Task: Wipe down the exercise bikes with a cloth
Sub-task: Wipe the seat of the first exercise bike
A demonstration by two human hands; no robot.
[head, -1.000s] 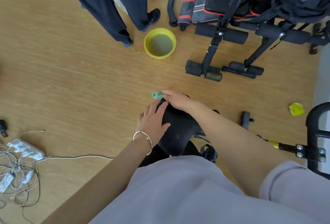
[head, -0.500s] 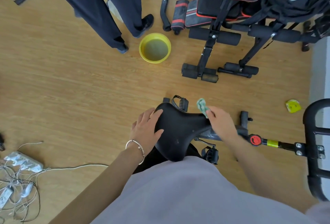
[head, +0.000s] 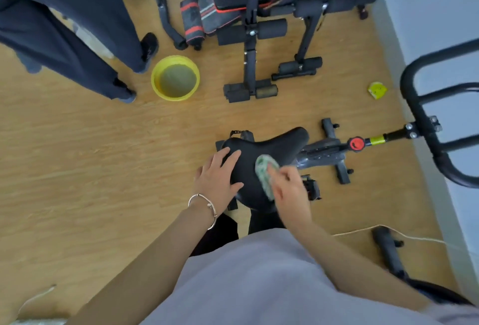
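Observation:
The exercise bike's black saddle sits just in front of me, its nose pointing right toward the frame with a red knob and black handlebars. My left hand, with a bracelet on the wrist, rests flat on the saddle's left side with straight fingers. My right hand grips a pale green cloth and presses it on the saddle's middle. The hand is blurred.
A yellow basin of murky water stands on the wooden floor ahead. A person's dark trouser legs are at the upper left. A black and red weight bench stands behind. A white cable lies on the floor at right.
My right hand has slid the cloth from the saddle's right edge back onto its middle. The view has shifted, and my left hand stays on the saddle.

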